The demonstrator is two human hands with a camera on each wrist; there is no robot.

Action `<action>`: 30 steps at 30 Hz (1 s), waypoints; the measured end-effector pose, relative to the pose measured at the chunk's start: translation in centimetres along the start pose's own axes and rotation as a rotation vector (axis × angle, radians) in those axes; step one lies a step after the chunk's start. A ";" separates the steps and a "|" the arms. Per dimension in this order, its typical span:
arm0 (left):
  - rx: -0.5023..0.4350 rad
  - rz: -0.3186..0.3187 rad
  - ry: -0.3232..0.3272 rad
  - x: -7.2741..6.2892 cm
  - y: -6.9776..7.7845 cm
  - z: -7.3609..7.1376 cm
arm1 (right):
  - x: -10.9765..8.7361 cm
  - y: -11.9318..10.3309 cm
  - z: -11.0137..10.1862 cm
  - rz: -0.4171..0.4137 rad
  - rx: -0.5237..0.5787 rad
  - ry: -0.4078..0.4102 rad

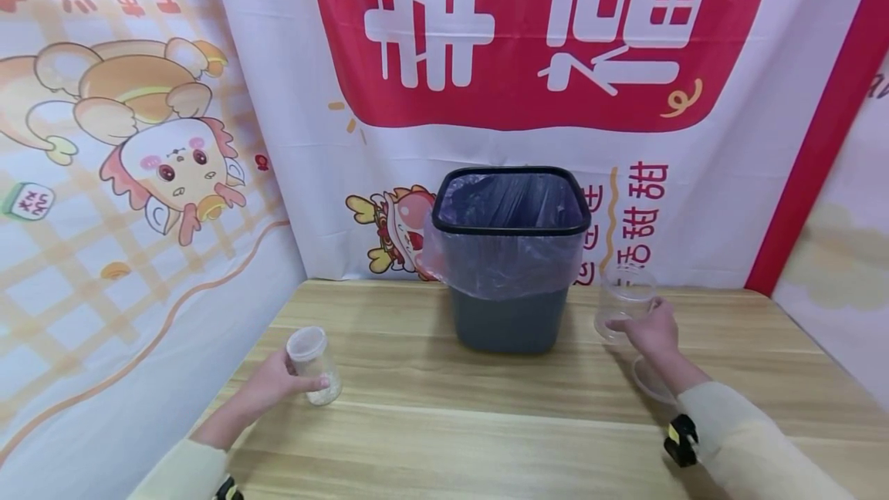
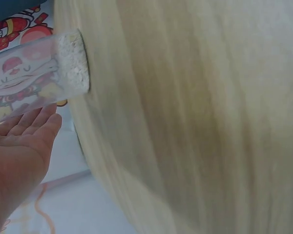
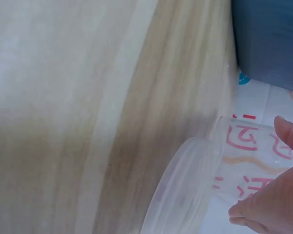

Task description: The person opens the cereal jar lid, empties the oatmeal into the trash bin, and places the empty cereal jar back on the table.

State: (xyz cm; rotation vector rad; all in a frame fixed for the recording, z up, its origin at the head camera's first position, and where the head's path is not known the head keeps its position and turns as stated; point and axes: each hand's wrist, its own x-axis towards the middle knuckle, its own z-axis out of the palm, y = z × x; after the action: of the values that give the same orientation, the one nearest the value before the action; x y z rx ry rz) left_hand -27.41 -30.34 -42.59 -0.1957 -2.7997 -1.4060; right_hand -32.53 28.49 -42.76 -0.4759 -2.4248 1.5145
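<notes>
On the left of the table, my left hand [image 1: 274, 383] holds a clear jar [image 1: 316, 365] with a whitish top, thumb in front and fingers behind. White granular stuff [image 2: 74, 61] fills the bottom of that jar, whose base is at or very near the tabletop. To the right of the bin, my right hand [image 1: 653, 330] grips a clear, wide-mouthed jar [image 1: 618, 303] between thumb and fingers. Nothing shows inside this jar [image 3: 239, 161]. Beside it, partly behind my right forearm, a round clear lid [image 3: 180, 187] lies on the table.
Between the hands, toward the back, stands a grey-blue bin [image 1: 510, 322] with a black rim and a translucent liner [image 1: 514, 265]. The wooden table [image 1: 444, 438] meets printed cloth hangings [image 1: 278, 99] at the back and left.
</notes>
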 end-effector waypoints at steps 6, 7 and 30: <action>-0.066 -0.033 0.010 0.1 -0.5 0.8 | -1.1 -0.2 -0.6 -0.008 0.017 -0.037; -0.064 -0.036 0.017 0.1 -0.6 0.8 | -1.3 -0.2 -0.7 -0.011 0.012 -0.044; -0.018 -0.106 0.019 0.6 -1.1 2.2 | -5.6 -1.9 -1.6 -0.112 0.114 -0.212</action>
State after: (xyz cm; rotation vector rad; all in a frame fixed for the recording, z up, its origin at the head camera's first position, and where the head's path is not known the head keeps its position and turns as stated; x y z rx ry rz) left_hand -27.97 -29.16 -44.80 -0.0337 -2.8223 -1.4453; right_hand -27.08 26.79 -40.50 -0.1608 -2.4526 1.7201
